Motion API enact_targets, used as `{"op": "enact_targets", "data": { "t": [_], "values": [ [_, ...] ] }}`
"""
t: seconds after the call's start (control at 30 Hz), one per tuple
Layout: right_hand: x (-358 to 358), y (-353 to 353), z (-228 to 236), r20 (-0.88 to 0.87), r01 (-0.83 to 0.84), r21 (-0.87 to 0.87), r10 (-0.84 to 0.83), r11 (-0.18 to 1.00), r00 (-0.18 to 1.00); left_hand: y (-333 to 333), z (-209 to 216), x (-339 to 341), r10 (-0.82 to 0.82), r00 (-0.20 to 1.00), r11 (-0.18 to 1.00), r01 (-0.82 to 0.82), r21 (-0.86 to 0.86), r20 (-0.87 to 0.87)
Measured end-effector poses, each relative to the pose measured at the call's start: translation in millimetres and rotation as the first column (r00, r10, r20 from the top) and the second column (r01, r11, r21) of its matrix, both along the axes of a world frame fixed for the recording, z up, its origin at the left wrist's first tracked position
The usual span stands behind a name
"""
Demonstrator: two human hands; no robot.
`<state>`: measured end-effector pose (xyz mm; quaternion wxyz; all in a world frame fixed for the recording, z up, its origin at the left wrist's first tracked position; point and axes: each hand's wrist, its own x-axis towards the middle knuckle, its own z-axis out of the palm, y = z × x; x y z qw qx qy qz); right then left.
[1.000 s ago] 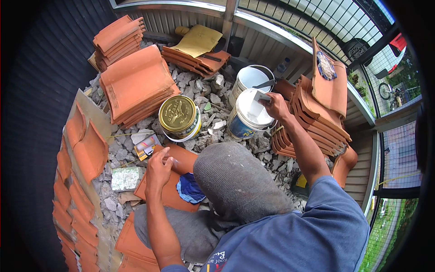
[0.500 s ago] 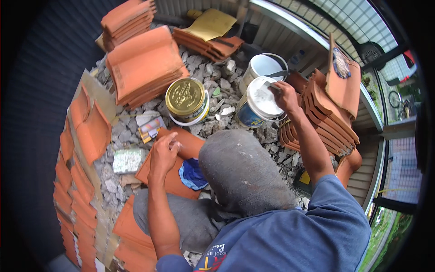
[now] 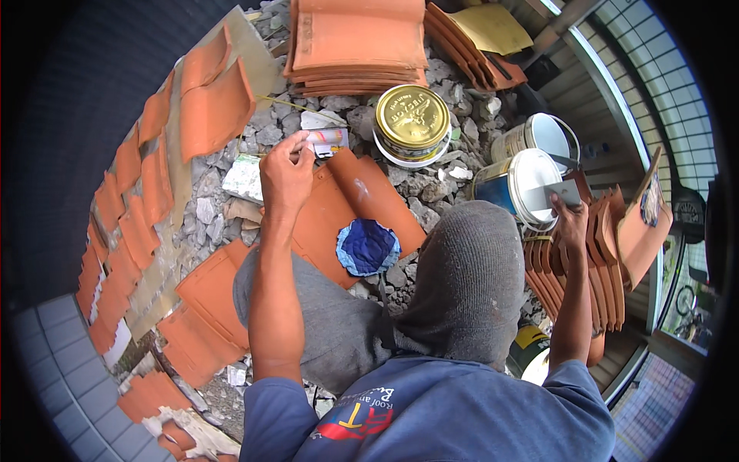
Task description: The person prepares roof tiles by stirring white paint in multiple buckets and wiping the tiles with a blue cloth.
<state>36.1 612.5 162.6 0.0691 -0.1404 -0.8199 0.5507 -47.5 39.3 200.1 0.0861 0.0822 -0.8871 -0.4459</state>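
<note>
Since the earlier frame, the round white-and-blue plastic bucket (image 3: pixel 531 173) shifts right in my view. Right hand (image 3: pixel 572 221): fingers clamped on a flat grey plate (image 3: pixel 564 192) at the bucket's rim. Left hand (image 3: pixel 288 175): fingers curled; whether together, I cannot tell.

Grey blade (image 3: pixel 566 193), white-and-blue bucket (image 3: pixel 496 189); orange roof tiles (image 3: pixel 358 42), gold can lid (image 3: pixel 413 115), two-tone blue cloth (image 3: pixel 368 246)

Two white buckets (image 3: pixel 530 173), perhaps three tile stacks (image 3: pixel 360 38)
</note>
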Motion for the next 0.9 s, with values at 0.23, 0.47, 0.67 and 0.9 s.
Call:
{"op": "enact_targets", "data": {
  "t": [0.23,0.47,0.67,0.9],
  "values": [
    [-12,31,-9,-0.057,-0.061,0.186,0.073,0.981,0.996,-10,-11,14,-0.034,0.999,0.998,0.032,0.045,0.041],
    [-32,17,8,-0.097,0.003,0.633,0.075,0.774,0.992,-1,27,1,-0.297,0.914,0.939,0.332,-0.091,0.276],
    [-32,-2,4,-0.213,0.101,0.722,0.081,0.685,0.974,-46,2,19,-0.26,0.957,0.915,0.286,-0.284,0.127],
    [-17,-24,1,-0.07,0.108,0.436,-0.086,0.894,0.994,-24,40,18,-0.459,0.844,0.828,0.52,-0.211,0.278]
  ]
}}
